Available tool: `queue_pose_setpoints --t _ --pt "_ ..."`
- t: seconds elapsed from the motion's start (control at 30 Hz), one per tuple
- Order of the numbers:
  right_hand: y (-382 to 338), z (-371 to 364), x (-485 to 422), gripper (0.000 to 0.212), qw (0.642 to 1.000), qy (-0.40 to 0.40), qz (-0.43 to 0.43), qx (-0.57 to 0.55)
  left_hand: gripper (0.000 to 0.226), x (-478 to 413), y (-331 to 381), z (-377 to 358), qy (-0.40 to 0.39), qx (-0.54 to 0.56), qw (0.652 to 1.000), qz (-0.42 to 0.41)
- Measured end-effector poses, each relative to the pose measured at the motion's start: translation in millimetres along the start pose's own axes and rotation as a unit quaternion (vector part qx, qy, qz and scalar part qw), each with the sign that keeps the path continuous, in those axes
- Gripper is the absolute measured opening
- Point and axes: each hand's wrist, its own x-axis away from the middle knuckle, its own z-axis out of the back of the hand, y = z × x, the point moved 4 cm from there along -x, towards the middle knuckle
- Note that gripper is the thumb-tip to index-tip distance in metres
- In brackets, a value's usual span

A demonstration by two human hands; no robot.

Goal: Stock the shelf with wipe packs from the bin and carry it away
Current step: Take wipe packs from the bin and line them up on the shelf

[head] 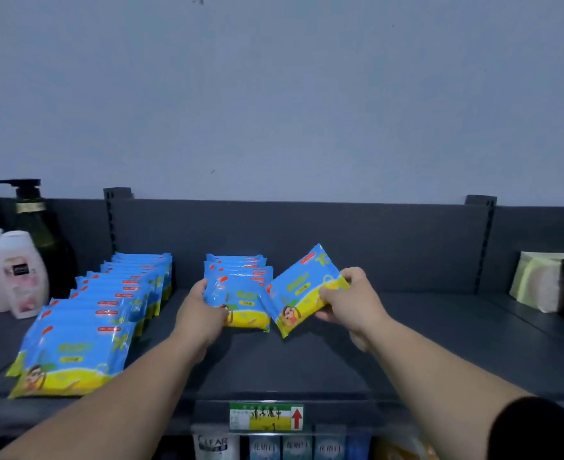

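**A:** What are the hands doing?

**B:** The right hand [350,300] pinches a blue-and-yellow plastic wipe pack [302,287] by its right end, thumb on the printed face. The pack is tilted, left corner low. I cannot tell whether that corner touches the dark grey metal shelf [307,360].

**A:** And the other hand?

**B:** The left hand [204,313] grips the left edge of the front pack [240,303] of a short row [235,265] of the same packs, which stands upright between the two hands. The tilted pack is just beside that row, on its right.

**A:** What lies further out?

**B:** Left of the left hand, a long row [108,313] of the same packs runs from the shelf's front edge to the back panel. Beyond it stand white plastic bottles [22,273] and dark pump bottles [31,210]. Far right of the right hand sit pale green packets [536,280]. Below the forearms, a green-and-yellow price label [266,416] with a red arrow is fixed to the shelf edge.
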Motion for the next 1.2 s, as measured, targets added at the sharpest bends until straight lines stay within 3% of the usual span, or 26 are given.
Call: queue_pose_setpoints --t 0.1,0.2,0.3,0.4,0.57,0.9,1.2 --pt "16 -20 -9 0.056 0.997 -0.069 -0.041 0.012 0.049 -10 -6 7 0.021 -0.091 0.996 0.003" --pt "25 -34 -13 0.048 0.984 -0.091 -0.024 0.153 0.042 -17 -8 10 0.03 -0.122 0.992 0.022" --pt "26 -45 -15 0.046 0.93 -0.11 0.009 0.351 0.028 -21 -8 9 0.034 -0.155 0.987 0.03" --pt "23 -58 -15 0.048 0.902 -0.122 0.024 0.413 0.064 -18 -6 4 -0.013 -0.178 0.983 0.034" --pt "23 -79 -17 0.049 0.9 -0.147 0.048 0.408 0.08 -19 -5 -1 -0.054 -0.31 0.949 0.0" --pt "32 -99 -24 0.031 0.921 -0.115 0.076 0.365 0.081 -38 -1 1 -0.014 -0.299 0.95 -0.085" --pt "30 -91 -20 0.045 0.917 -0.109 0.07 0.377 0.098 -35 -13 3 -0.046 -0.342 0.936 -0.068"
